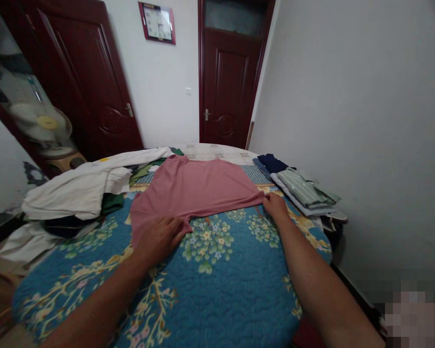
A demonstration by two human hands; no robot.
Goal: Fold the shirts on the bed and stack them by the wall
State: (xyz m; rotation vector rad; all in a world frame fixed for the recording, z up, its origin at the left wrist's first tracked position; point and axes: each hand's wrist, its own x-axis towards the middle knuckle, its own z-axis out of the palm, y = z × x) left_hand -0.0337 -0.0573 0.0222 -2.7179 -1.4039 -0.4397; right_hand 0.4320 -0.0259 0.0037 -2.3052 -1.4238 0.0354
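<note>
Bench [217, 295] with a rounded edge, its near part under a quilted blue floral cover and its far end under a patterned white one, spreads beneath and beyond both grips. Past it stand two dark-red panelled doors [90, 72] [228, 77]. A plain, soft pink fabric garment [206, 186] lies spread over the cover, mostly beyond the left grip and to the left of the right one; its near-left part reaches under the left hand.

Left of and beyond the left grip is a loose heap of white clothes [72, 191] with dark and green pieces among them, some hanging off the edge. A round pale fan [47, 123] with a yellow centre stands farther off that way. Just beyond and right of the right grip sits a folded stack of clothes [304, 191], striped pale green on top, navy beside.

The left hand [161, 237] rests on the pink fabric, fingers bent by a small bunched point; whether it pinches cannot be told. The right hand [273, 205] has its grip closed on the garment's right corner.
</note>
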